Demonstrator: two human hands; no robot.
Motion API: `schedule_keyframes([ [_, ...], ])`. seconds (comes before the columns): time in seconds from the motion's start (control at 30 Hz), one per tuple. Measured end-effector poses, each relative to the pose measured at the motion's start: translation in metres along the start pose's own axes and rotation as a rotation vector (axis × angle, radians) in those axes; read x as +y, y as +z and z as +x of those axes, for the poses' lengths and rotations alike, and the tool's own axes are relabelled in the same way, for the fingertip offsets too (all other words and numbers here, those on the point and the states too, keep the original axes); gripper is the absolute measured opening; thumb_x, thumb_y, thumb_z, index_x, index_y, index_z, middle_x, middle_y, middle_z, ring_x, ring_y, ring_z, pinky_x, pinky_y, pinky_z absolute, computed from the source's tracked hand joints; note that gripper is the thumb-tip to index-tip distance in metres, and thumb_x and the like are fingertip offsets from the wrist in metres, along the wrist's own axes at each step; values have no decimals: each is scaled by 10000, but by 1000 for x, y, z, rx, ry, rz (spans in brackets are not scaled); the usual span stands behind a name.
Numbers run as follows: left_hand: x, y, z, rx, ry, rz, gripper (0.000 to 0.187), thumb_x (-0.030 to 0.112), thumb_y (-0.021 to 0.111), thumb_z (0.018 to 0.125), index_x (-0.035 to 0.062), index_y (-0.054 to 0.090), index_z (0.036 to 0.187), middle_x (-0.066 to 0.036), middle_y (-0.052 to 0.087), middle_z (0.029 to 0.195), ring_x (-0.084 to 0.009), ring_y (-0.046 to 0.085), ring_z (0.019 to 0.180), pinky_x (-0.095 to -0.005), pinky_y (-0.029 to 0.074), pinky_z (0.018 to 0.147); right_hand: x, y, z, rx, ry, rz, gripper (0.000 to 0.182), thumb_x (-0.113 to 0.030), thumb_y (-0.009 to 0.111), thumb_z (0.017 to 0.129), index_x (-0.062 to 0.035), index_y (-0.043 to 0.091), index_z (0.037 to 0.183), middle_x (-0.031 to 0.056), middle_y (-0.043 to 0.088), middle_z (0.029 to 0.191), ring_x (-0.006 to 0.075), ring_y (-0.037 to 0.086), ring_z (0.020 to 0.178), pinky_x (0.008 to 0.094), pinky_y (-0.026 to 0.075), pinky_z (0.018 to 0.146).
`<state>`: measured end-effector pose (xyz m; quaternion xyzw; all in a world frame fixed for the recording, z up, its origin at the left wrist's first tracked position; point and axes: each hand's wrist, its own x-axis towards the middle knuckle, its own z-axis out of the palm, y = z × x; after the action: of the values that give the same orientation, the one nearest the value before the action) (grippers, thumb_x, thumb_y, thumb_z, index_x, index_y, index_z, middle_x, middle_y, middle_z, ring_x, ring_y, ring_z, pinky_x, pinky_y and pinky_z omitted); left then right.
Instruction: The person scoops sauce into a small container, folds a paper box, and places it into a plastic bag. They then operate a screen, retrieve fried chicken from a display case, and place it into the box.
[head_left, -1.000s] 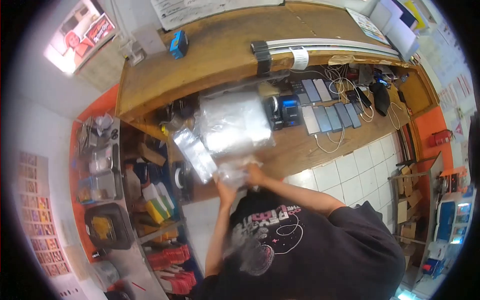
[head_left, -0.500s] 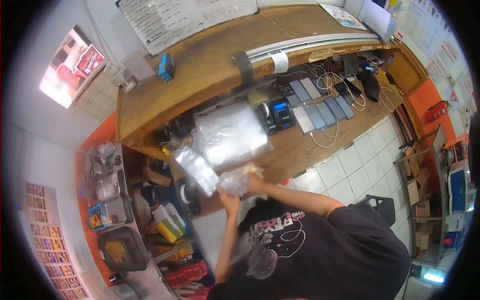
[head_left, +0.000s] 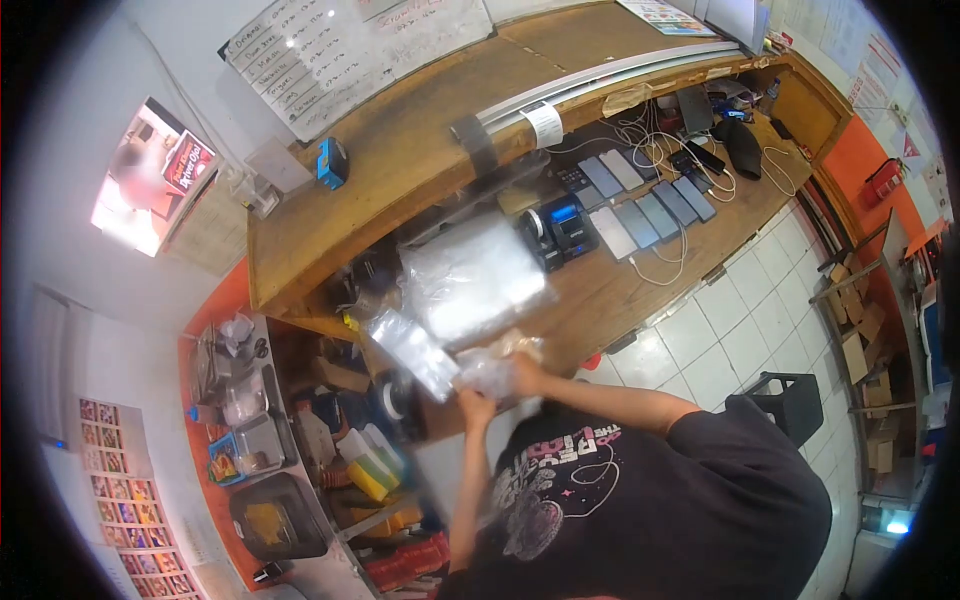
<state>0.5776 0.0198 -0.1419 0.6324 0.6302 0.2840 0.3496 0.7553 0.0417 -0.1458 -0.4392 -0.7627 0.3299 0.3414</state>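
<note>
Both hands are at a clear, crumpled plastic bag (head_left: pixel 490 375) over the near edge of the wooden desk. My left hand (head_left: pixel 476 408) is closed on its left side, fingers partly hidden by the plastic. At the bag's right side my right hand (head_left: pixel 526 376) grips it too, its fingertips blurred. Something light brown (head_left: pixel 522 346) shows just beyond that hand, too blurred to name. A shiny flat stack of plastic bags (head_left: pixel 412 352) lies by my left hand. Farther back rests a larger stack of clear plastic sheets or bags (head_left: pixel 475 280).
Right of the large stack stands a black label or receipt printer (head_left: pixel 568 228). Beyond it lie several phones (head_left: pixel 640 222) with white cables (head_left: pixel 640 130). A raised wooden shelf (head_left: pixel 400 170) runs behind. Trays (head_left: pixel 250 430) stand at left, a black stool (head_left: pixel 790 410) at right.
The view has shifted slightly, so the whole scene sits a little differently. Both hands stay on the plastic bag, and the brown thing by my right hand shows more.
</note>
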Motion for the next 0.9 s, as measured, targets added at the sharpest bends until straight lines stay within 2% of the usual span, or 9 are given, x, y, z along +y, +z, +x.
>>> schedule_keyframes([
  [0.07, -13, 4, 6, -38, 4, 11, 446, -35, 677, 713, 5, 621, 1154, -173, 684, 1007, -232, 683, 856, -346, 553, 712, -3, 3, -1, 339, -47, 49, 245, -286, 734, 741, -58, 703, 824, 173, 671, 727, 308, 645, 639, 406, 519, 656],
  [0.13, -2, 4, 3, -58, -270, -575, 552, -79, 672, 727, 30, 533, 1250, -135, 657, 1007, -239, 670, 930, -347, 585, 715, 11, 3, -3, 243, 70, 40, 251, -278, 735, 743, -55, 710, 858, 167, 680, 748, 299, 652, 657, 401, 521, 657],
  [0.23, 19, 4, -1, -37, -541, -842, 420, -134, 635, 784, -34, 498, 1169, -197, 634, 1081, -303, 662, 977, -397, 616, 760, 27, -4, -6, 72, 279, 20, 266, -245, 730, 757, -54, 713, 942, 155, 691, 822, 273, 660, 722, 386, 524, 680],
  [0.3, 21, 11, -2, -23, -491, -852, 425, -138, 637, 784, -37, 485, 1168, -189, 618, 1073, -303, 661, 959, -393, 618, 740, 27, -11, -7, 1, 366, 13, 279, -221, 725, 768, -55, 710, 992, 150, 693, 874, 256, 662, 769, 375, 525, 702],
  [0.4, 24, 22, -7, 38, -420, -902, 418, -136, 647, 771, -16, 480, 1136, -148, 602, 989, -271, 655, 874, -365, 610, 686, 21, -23, -11, -49, 271, 371, 272, -134, 694, 796, -63, 690, 1059, 129, 682, 982, 238, 650, 862, 351, 518, 758],
  [0.5, 23, 29, -8, 98, -375, -920, 402, -129, 661, 758, 9, 493, 1096, -114, 602, 914, -238, 648, 807, -335, 594, 643, 12, -36, -15, -289, 455, 746, 260, -72, 654, 834, -57, 662, 1094, 97, 660, 1037, 214, 634, 913, 334, 511, 788],
  [0.57, 20, 32, -8, 116, -349, -893, 397, -129, 666, 758, 11, 497, 1088, -114, 602, 915, -237, 647, 807, -329, 588, 634, -26, -61, -9, -254, 919, 1116, 235, -35, 615, 869, -36, 652, 1100, 76, 660, 999, 189, 632, 906, 306, 517, 772],
  [0.77, 21, 28, -6, 132, -347, -913, 367, -116, 665, 802, -9, 481, 1101, -118, 579, 991, -254, 637, 933, -363, 615, 755, 30, -20, -13, -313, 750, 1299, 163, -49, 593, 919, -16, 641, 1070, 79, 666, 967, 150, 629, 854, 251, 522, 755],
  [0.9, 22, 21, -7, 70, -367, -989, 303, -108, 668, 821, -12, 526, 1071, -124, 605, 1005, -232, 646, 914, -341, 598, 782, 25, -17, -19, -221, 828, 1561, 162, -76, 632, 915, -24, 635, 1068, 67, 671, 963, 148, 632, 842, 251, 527, 741],
])
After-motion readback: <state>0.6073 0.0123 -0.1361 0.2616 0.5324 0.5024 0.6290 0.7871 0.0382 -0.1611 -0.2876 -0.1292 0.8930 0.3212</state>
